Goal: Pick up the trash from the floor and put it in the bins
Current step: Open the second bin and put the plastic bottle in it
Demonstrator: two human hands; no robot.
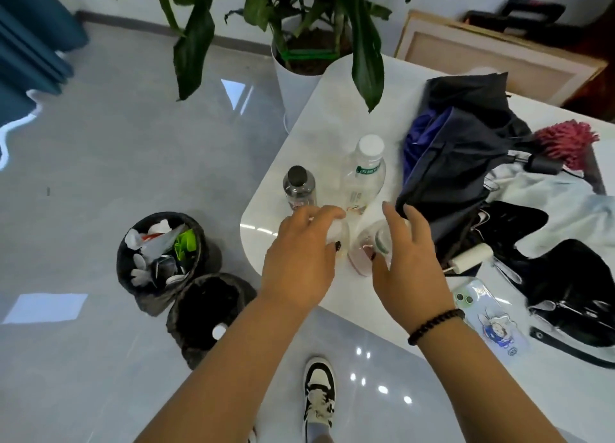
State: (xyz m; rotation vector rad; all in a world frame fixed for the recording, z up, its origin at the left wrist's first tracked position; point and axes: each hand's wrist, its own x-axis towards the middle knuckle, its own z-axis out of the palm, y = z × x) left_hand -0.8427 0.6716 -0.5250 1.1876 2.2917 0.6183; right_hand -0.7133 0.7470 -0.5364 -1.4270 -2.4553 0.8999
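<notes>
- Floor (133,163): glossy grey tile, open to the left and far side of the bins; a sneaker (319,392) stands on it below the counter's rounded corner.
- Counter (339,93): white, its rounded corner jutting toward the bins; the near edge runs diagonally under both forearms.
- Potted plant (293,69): white pot on the floor against the counter's far edge, leaves hanging over the counter.
- Umbrella (459,149): dark, folded, lying on the counter just right of the bottles.
- Full bin (159,252): black-lined, on the floor just left of the counter corner, holding wrappers and plastic trash.
- Second bin (206,312): touching the first, nearer the camera, mostly dark inside.
- Left hand (299,259): fingers curled over a clear bottle (339,236) near the counter corner.
- Right hand (409,252): fingers partly spread around a second bottle (382,239); grip unclear.
- Tall bottle (364,172): upright, white cap, behind the hands.
- Short bottle (298,186): upright, dark cap, beside it.
- Phone (489,319): near the counter's front edge.
</notes>
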